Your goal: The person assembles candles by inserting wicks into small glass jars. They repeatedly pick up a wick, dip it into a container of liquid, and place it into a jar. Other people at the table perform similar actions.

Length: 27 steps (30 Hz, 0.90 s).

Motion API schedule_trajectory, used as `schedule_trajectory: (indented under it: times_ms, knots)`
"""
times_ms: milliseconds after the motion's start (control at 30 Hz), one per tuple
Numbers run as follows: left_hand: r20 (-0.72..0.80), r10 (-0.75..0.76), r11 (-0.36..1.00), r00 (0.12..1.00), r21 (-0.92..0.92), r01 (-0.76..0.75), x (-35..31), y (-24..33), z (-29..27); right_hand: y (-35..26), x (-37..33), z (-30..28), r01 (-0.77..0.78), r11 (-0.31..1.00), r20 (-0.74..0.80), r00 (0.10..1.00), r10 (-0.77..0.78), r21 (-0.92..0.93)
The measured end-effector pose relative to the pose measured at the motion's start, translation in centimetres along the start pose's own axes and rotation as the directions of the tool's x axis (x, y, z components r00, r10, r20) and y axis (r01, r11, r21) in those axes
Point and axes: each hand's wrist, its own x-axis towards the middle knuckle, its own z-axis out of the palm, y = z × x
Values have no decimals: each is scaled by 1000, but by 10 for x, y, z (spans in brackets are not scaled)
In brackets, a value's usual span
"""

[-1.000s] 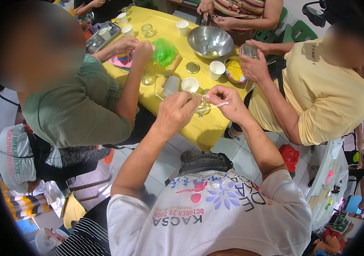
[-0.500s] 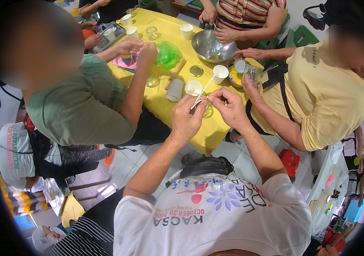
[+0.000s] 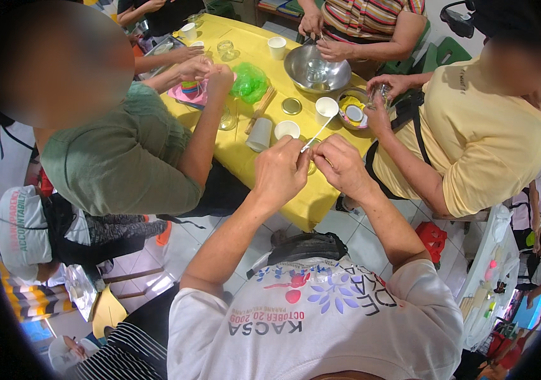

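Out in front of me, above the near part of the yellow table, my left hand (image 3: 280, 168) pinches a thin white cord (image 3: 318, 133). The free part of this cord slants up and to the right past my fingertips. Close beside it, my right hand (image 3: 346, 166) is closed in a pinch, fingertips almost meeting the left ones; what lies between them is too small to make out. Partly hidden behind my hands is a clear glass jar (image 3: 312, 167). Just beyond them stand two white paper cups, one upright (image 3: 287, 130) and one farther right (image 3: 326, 109).
A yellow cloth (image 3: 239, 152) covers the table. Another white cup (image 3: 259, 135) lies tipped beside wooden sticks (image 3: 261, 106). Farther off are a jar lid (image 3: 291, 106), a green plastic bag (image 3: 251, 81) and a metal bowl (image 3: 296, 66). Co-workers sit close on both sides, one holding a glass jar (image 3: 381, 94).
The white cord now leans farther right, and less of it shows around my left fingers. My hands stay nearly in place. The co-worker at right now has both hands on the jar.
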Motion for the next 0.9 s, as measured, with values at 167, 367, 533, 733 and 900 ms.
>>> schedule_trajectory:
  times_ms: [167, 367, 533, 733, 900]
  knots:
    - [109, -104, 994, 989, 42, 100, 4, 5, 4, 4, -11, 1, -59, 996, -37, 997, 62, 69]
    - [-22, -277, 859, 960, -454, 238, 3, 1, 3, 14, -12, -2, -324, 890, -87, 926, 368, 321]
    - [54, -557, 627, 829, -628, 462, -20, -7, 7, 9, -11, -3, -321, 872, -65, 927, 369, 370]
    - [59, -464, 613, 884, -699, 368, -36, -4, 27, -5, -7, 6, -333, 851, 6, 932, 362, 406]
    - [43, -438, 686, 898, -629, 365, -40, -7, 23, -6, -3, 3, -436, 814, 144, 899, 414, 384]
